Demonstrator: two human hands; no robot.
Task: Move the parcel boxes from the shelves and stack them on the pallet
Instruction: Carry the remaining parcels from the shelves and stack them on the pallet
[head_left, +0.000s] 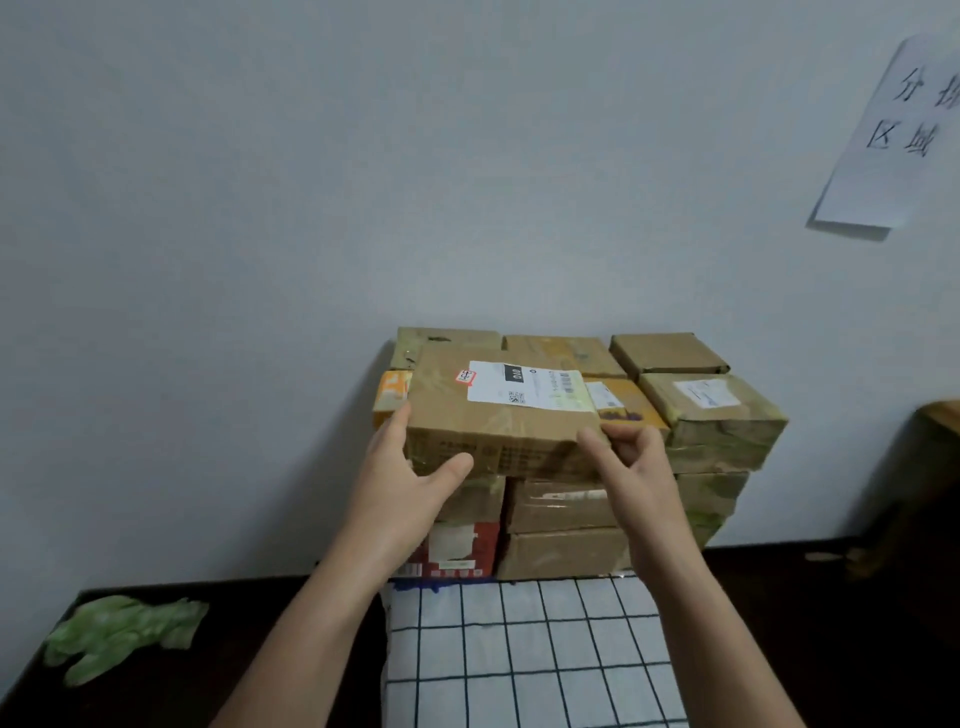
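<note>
A flat brown parcel box (483, 415) with a white shipping label lies on top of a stack of parcel boxes (561, 551) set against the wall. My left hand (400, 478) is at its front left corner, with straight fingers along the left side and the thumb pressed on the front face. My right hand (634, 467) is at the front right corner. Its index finger touches the box edge and its other fingers are loosely curled. The stack stands at the far end of a white cloth with a dark grid (519, 649); what lies under the cloth is hidden.
Another taped box (722, 415) sits on the stack's right side, level with the labelled one. A crumpled pair of green gloves (119, 634) lies on the dark floor at the left. A paper sign (898, 135) hangs on the wall. A wooden edge (940, 415) juts in at the right.
</note>
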